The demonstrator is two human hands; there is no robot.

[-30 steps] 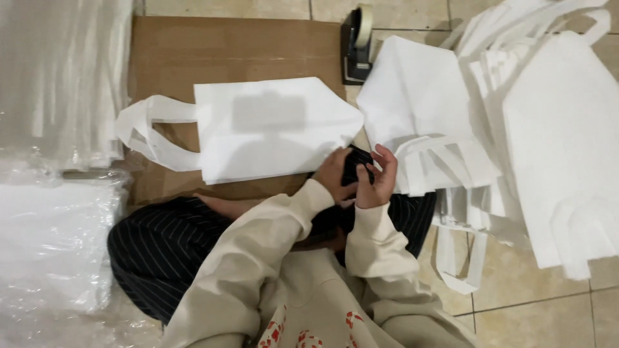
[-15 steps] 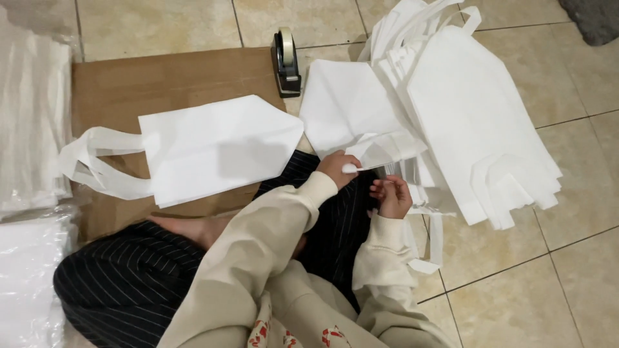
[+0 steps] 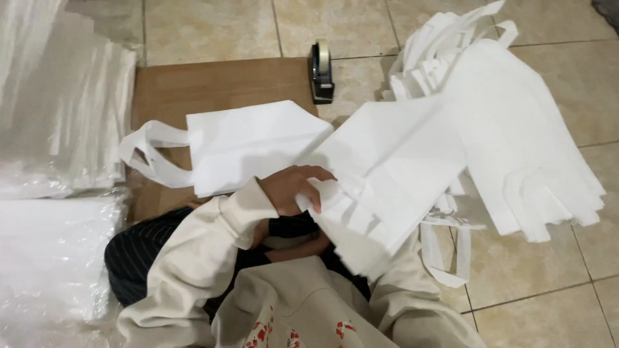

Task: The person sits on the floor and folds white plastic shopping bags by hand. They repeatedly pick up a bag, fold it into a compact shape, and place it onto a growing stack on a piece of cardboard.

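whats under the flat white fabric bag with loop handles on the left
The flat white fabric bag lies on a brown cardboard sheet over the tiled floor. Anything directly beneath it is covered.

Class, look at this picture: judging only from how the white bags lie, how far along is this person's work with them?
Done, it seems: one white bag lies flat on the cardboard sheet, handles to the left. In hand: the left hand has its grip on a second bag, lifted over the lap; the right hand is hidden beneath it. Left: a large fanned pile of bags on the tiles, so most work probably remains.
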